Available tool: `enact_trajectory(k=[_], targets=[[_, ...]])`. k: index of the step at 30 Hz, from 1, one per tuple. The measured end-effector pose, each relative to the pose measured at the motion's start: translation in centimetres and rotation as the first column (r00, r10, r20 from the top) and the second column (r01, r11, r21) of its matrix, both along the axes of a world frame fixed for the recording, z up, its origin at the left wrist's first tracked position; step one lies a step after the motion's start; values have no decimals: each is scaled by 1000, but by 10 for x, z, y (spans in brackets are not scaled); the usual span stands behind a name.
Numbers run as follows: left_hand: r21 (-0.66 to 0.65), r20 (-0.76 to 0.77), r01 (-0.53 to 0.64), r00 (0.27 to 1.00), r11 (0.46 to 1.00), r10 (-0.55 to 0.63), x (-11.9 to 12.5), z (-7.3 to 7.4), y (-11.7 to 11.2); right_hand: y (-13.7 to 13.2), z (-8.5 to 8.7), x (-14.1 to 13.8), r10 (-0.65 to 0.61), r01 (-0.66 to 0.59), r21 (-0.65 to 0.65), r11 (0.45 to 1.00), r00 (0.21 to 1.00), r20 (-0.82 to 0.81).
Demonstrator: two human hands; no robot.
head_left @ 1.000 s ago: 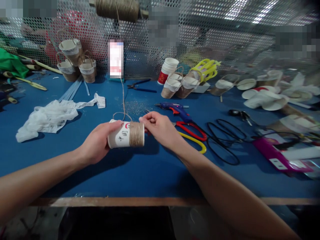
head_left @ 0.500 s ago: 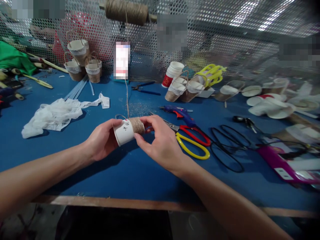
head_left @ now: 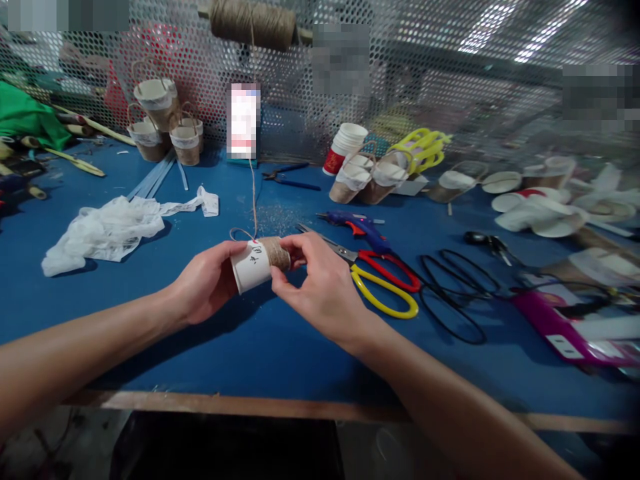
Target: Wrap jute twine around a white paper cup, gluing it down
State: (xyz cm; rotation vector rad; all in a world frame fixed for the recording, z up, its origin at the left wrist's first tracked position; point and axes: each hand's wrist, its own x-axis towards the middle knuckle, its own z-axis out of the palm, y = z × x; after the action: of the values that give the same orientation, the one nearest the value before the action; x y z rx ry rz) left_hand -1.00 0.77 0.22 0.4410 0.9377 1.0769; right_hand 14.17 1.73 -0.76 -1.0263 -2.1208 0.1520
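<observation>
Between my two hands a white paper cup lies on its side, held over the front of the table. Brown twine is wound round its right end, and black writing shows on the white part. My left hand is closed round the cup's left end, thumb on top. At the twine-wrapped end, my right hand grips with thumb and fingers; its far fingertips are partly hidden. A twine strand runs from the cup up toward the spool on the mesh.
Right of my hands lie scissors with red and yellow handles, a blue glue gun and a black cable. White lace is heaped at left. Small twine baskets, pliers and a phone stand or lie behind.
The cup has turned slightly about its length, so the writing sits lower and nearer me. Both hands keep their hold in nearly the same place.
</observation>
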Motion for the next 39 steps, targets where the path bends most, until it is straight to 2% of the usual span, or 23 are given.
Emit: enact_trajectory(k=[9, 16, 20, 24, 30, 35, 39], targets=[[6, -18, -22, 1000, 1000, 22, 1, 1, -1, -2, 3, 0, -1, 1, -11, 1000, 1000, -7], [40, 23, 2, 1000, 999, -3, 2, -2, -2, -4, 2, -1, -29, 28, -56, 998, 1000, -13], [118, 19, 24, 999, 993, -27, 1, -5, -1, -4, 4, -1, -1, -3, -83, 997, 999, -45], [231, -2, 43, 999, 972, -44, -2, -8, 0, -3, 4, -1, 16, -47, -186, 981, 986, -166], [291, -18, 115, 993, 950, -115, -3, -9, 0, -2, 2, 0, -16, -37, -246, 969, 978, -209], [302, -1, 106, 994, 947, -111, -1, -8, -1, -3, 3, 0, -18, -33, -259, 965, 981, -193], [328, -64, 121, 992, 937, -106, -2, -9, 0, -3, 6, 1, -2, -53, -261, 964, 979, -204]])
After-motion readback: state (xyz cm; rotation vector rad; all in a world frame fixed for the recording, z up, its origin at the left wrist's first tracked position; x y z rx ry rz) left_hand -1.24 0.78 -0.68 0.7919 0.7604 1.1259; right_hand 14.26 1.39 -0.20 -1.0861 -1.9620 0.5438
